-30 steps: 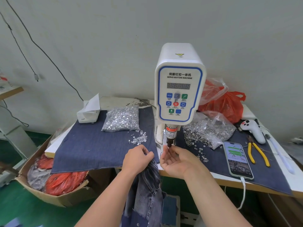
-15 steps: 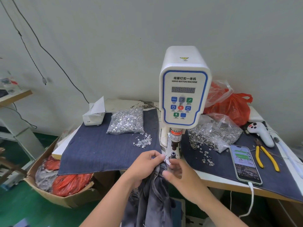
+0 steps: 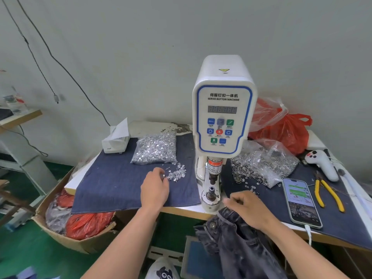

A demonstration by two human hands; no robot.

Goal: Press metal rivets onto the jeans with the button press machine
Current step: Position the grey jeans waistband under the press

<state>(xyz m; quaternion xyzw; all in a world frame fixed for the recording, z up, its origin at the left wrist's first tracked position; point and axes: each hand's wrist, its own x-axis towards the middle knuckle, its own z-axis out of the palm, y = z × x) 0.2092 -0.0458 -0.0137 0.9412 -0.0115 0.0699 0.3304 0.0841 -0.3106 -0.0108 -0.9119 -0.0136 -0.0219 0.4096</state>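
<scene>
The white servo button machine (image 3: 223,109) stands mid-table, its lower die (image 3: 211,193) bare. Dark grey jeans (image 3: 231,238) hang off the table's front edge below the die. My right hand (image 3: 247,210) grips the jeans' waistband just right of the die. My left hand (image 3: 155,188) reaches over the blue denim mat (image 3: 112,184), fingertips at a small loose pile of silver rivet pins (image 3: 177,173); whether it holds one is hidden. A clear bag of pins (image 3: 155,148) lies behind that pile. A bag of rivet caps (image 3: 263,164) spills right of the machine.
A phone (image 3: 301,202) on a cable, yellow pliers (image 3: 328,195) and a white controller (image 3: 322,164) lie at the right. Red plastic bags (image 3: 281,125) sit behind. A tissue box (image 3: 115,139) stands back left. A cardboard box (image 3: 66,232) of scraps sits on the green floor.
My left hand has let go of the jeans and moved left and away to the loose pins. My right hand dropped from the die to the jeans, which slid lower right.
</scene>
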